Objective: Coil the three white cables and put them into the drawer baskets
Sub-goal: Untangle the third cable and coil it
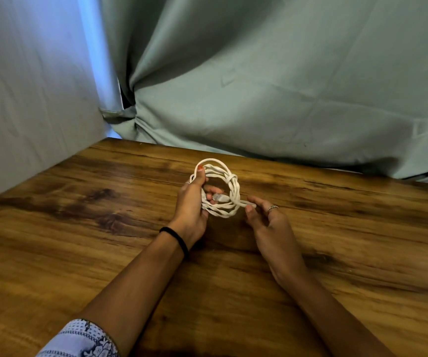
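One white cable (234, 188) is wound into a loose coil of several loops, held just above the wooden table (79, 228) near its far edge. My left hand (193, 207) grips the coil's left side, thumb on top and fingers through the middle, where a clear plug end shows. My right hand (267, 222) pinches the cable's free end at the coil's lower right, between thumb and forefinger. That end is wrapped around the loops on the right side. No other cable and no drawer basket is in view.
A green curtain (272, 86) hangs right behind the table's far edge. A pale cloth wall (27, 99) closes off the left side. The wooden tabletop stretches out to both sides of my hands.
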